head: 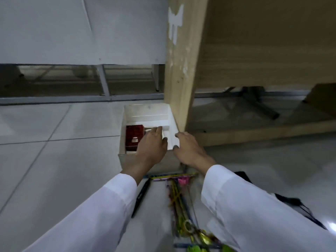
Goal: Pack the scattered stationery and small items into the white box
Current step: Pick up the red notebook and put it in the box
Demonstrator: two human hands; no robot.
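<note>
The open white box stands on the pale floor against a wooden post. A dark red item lies in its left part. My left hand reaches into the box, and my right hand is at the box's right rim. Between them is a flat white piece; left thumb and right fingertips grip its edges. Near me lie scattered stationery: a black pen, a row of coloured pencils, a pink item and a blurred bundle of yellow-green pencils.
A wooden post and a wooden cabinet rise right behind the box. A black strap or cable lies on the floor by my right sleeve. Grey tiled floor stretches to the left.
</note>
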